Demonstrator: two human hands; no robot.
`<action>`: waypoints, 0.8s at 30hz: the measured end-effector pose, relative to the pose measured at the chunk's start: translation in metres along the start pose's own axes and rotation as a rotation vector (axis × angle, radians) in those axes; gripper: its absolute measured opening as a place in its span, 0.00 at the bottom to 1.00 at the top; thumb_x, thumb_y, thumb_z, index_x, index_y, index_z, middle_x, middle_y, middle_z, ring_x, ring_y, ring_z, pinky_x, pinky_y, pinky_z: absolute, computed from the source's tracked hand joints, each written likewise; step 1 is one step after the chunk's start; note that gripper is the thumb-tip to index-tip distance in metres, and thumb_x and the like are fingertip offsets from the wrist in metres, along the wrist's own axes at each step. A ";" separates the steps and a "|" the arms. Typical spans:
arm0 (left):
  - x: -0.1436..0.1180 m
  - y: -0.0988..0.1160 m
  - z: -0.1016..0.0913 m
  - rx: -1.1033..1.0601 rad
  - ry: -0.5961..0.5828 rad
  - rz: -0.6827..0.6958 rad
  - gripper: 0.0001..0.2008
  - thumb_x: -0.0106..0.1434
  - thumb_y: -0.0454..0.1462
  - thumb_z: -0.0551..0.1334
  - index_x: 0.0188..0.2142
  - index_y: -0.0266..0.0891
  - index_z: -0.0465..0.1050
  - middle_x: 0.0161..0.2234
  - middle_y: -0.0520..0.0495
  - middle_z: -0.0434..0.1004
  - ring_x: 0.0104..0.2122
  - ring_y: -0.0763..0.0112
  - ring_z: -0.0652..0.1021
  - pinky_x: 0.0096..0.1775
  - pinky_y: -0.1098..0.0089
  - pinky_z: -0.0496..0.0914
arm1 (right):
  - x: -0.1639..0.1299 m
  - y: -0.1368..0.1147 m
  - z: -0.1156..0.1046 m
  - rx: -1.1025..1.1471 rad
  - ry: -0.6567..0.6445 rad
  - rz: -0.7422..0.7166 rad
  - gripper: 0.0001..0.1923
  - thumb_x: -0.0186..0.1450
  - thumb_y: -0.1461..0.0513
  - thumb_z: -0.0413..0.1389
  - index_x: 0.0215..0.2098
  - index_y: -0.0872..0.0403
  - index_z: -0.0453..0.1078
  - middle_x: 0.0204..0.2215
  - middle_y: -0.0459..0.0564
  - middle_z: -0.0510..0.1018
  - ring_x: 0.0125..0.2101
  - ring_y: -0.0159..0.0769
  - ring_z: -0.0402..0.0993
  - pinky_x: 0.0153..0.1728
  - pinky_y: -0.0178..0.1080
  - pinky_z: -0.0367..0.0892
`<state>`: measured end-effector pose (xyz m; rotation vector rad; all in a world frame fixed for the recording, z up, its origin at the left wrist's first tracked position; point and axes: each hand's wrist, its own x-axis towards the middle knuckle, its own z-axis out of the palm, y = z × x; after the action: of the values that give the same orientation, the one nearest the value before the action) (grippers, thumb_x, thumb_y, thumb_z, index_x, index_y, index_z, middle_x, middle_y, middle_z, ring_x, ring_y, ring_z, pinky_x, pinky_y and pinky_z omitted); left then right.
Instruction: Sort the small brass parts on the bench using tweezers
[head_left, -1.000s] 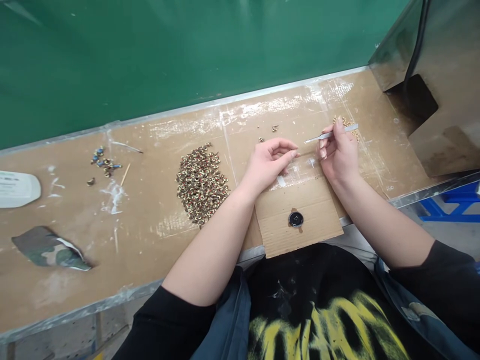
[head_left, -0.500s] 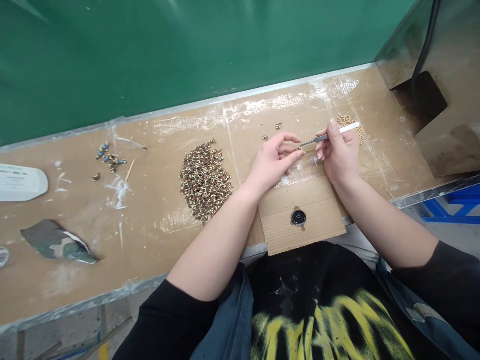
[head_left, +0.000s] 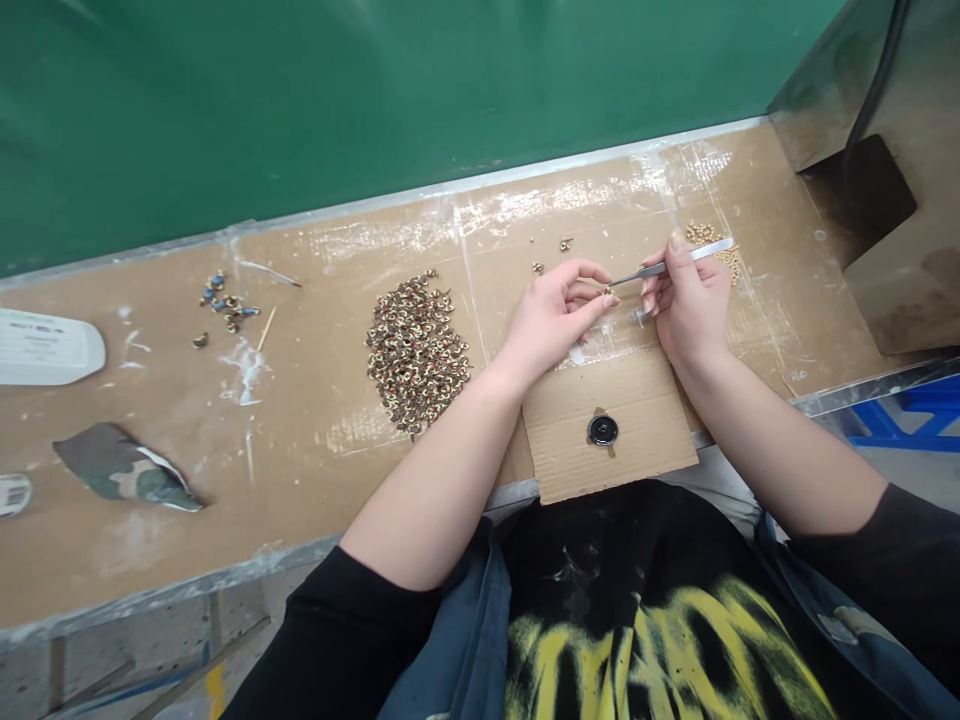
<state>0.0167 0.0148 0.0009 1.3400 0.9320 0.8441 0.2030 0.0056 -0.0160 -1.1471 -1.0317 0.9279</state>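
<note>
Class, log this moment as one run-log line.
left hand: pinches small bead | right hand: holds tweezers, tip at bead | bead pile: left

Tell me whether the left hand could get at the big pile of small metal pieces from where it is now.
Probably yes. The left hand is pinching a tiny piece at the tweezers tip, and the pile lies just to its left on the bare bench top, with nothing between them. It would have to let go of the piece first.
</note>
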 end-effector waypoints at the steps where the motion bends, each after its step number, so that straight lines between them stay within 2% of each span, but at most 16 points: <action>1: 0.000 0.000 0.000 -0.006 0.001 0.004 0.09 0.66 0.35 0.70 0.44 0.41 0.76 0.35 0.48 0.84 0.22 0.80 0.74 0.24 0.74 0.69 | 0.000 -0.001 0.000 -0.005 0.006 0.009 0.28 0.67 0.35 0.61 0.31 0.50 0.76 0.19 0.43 0.74 0.15 0.28 0.68 0.13 0.34 0.61; 7: 0.000 -0.002 0.000 -0.019 0.001 0.034 0.08 0.67 0.33 0.69 0.46 0.39 0.79 0.36 0.46 0.85 0.22 0.81 0.74 0.24 0.75 0.69 | -0.003 -0.009 0.006 -0.045 0.066 0.041 0.28 0.68 0.37 0.61 0.30 0.50 0.74 0.18 0.41 0.73 0.14 0.26 0.68 0.14 0.32 0.58; 12: 0.000 -0.003 0.001 -0.010 0.024 0.040 0.08 0.66 0.33 0.70 0.45 0.38 0.81 0.37 0.45 0.85 0.23 0.79 0.76 0.24 0.75 0.69 | -0.006 -0.014 0.010 -0.026 0.057 0.022 0.27 0.69 0.38 0.60 0.28 0.50 0.74 0.18 0.42 0.73 0.14 0.25 0.65 0.15 0.33 0.57; 24: -0.001 -0.004 0.001 0.018 0.067 0.012 0.08 0.65 0.35 0.72 0.42 0.35 0.83 0.29 0.48 0.82 0.20 0.79 0.73 0.24 0.73 0.70 | -0.005 -0.008 0.007 -0.077 0.040 0.015 0.28 0.68 0.36 0.60 0.29 0.49 0.74 0.19 0.42 0.71 0.15 0.27 0.67 0.16 0.34 0.58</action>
<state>0.0169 0.0129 -0.0028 1.3406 0.9864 0.8970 0.1957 0.0015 -0.0085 -1.2338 -1.0350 0.8806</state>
